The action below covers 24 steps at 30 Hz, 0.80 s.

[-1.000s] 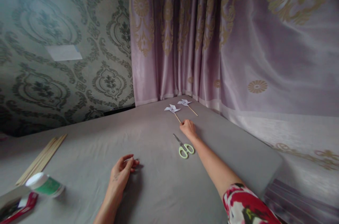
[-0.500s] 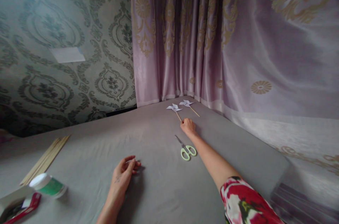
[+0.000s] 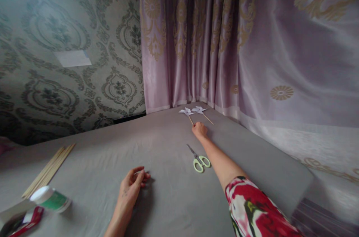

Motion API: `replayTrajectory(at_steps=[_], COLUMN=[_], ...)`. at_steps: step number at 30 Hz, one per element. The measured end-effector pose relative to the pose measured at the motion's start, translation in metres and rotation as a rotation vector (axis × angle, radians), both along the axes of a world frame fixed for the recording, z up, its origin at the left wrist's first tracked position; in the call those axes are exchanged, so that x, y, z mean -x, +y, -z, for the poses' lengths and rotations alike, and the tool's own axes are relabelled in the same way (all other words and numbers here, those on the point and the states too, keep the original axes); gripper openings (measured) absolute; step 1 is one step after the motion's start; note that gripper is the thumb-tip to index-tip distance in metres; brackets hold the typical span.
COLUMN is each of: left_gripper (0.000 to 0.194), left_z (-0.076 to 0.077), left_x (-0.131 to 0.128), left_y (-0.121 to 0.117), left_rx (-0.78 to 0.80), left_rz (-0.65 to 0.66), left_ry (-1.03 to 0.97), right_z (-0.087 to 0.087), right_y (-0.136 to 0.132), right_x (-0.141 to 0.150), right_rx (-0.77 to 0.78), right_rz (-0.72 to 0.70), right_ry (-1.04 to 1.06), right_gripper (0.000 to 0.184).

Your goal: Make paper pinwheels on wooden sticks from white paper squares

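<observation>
My right hand (image 3: 200, 129) is closed round the wooden stick of a white paper pinwheel (image 3: 187, 111) near the far corner of the grey-covered surface. A second white pinwheel (image 3: 199, 110) lies just to its right, its stick pointing towards me. The blades of the two are close together. Nearer to me, left of my right forearm, lie scissors (image 3: 199, 160) with pale green handles. My left hand (image 3: 134, 182) rests on the cloth at the front, fingers loosely curled and slightly apart, with nothing visible in it.
A bundle of thin wooden sticks (image 3: 49, 169) lies at the left. In front of it, a white and green bottle (image 3: 52, 199) lies tilted beside a red-edged box (image 3: 28, 222) with dark contents. Purple curtains (image 3: 190, 42) and a patterned wall (image 3: 117, 91) border the far side.
My right hand has shifted the held pinwheel slightly away from me and right, bringing its blades closer to the other pinwheel. My left hand stays put. The view has shifted slightly.
</observation>
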State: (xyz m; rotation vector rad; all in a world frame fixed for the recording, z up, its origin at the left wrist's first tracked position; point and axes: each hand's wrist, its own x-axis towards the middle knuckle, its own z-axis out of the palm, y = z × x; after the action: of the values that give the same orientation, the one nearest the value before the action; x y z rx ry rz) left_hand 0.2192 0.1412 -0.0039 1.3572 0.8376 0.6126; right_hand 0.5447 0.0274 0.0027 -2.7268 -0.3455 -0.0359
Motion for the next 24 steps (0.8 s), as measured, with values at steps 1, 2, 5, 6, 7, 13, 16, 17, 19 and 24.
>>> replayTrajectory(at_steps=[1,2,5,6,7,13,16,17,19,24], left_gripper=[0.052,0.051,0.053,0.054,0.055,0.059,0.061,0.062,0.063,0.062], left_z=[0.000,0.000,-0.001,-0.002,-0.003,-0.005,-0.004,-0.004,-0.004,-0.002], left_x=[0.000,0.000,-0.001,-0.001,-0.001,-0.002,-0.002,-0.002,-0.002,-0.001], left_y=[0.000,0.000,0.000,-0.001,-0.001,-0.002,-0.002,-0.002,-0.002,-0.001], left_rx=[0.001,0.002,0.010,0.014,0.017,0.027,0.026,0.024,0.017,-0.006], left_rz=[-0.001,-0.003,-0.007,-0.010,-0.012,-0.004,-0.011,-0.014,-0.014,0.014], left_ry=[0.001,0.004,0.015,0.019,0.022,0.032,0.045,0.049,0.057,0.069], right_z=[0.001,0.001,0.004,0.004,0.005,0.009,0.011,0.011,0.012,0.013], right_y=[0.001,0.002,0.003,0.003,0.003,0.002,0.001,0.001,0.001,0.001], right_x=[-0.001,-0.001,-0.002,-0.003,-0.003,-0.004,-0.005,-0.005,-0.004,-0.004], right_rx=[-0.003,-0.007,-0.017,-0.019,-0.021,-0.030,-0.033,-0.033,-0.034,-0.039], right_rz=[0.004,0.008,0.016,0.018,0.018,0.006,-0.004,-0.007,-0.011,-0.004], right_ry=[-0.005,-0.012,-0.029,-0.033,-0.037,-0.063,-0.074,-0.076,-0.081,-0.091], right_gripper=[0.028,0.028,0.029,0.030,0.030,0.030,0.030,0.030,0.029,0.030])
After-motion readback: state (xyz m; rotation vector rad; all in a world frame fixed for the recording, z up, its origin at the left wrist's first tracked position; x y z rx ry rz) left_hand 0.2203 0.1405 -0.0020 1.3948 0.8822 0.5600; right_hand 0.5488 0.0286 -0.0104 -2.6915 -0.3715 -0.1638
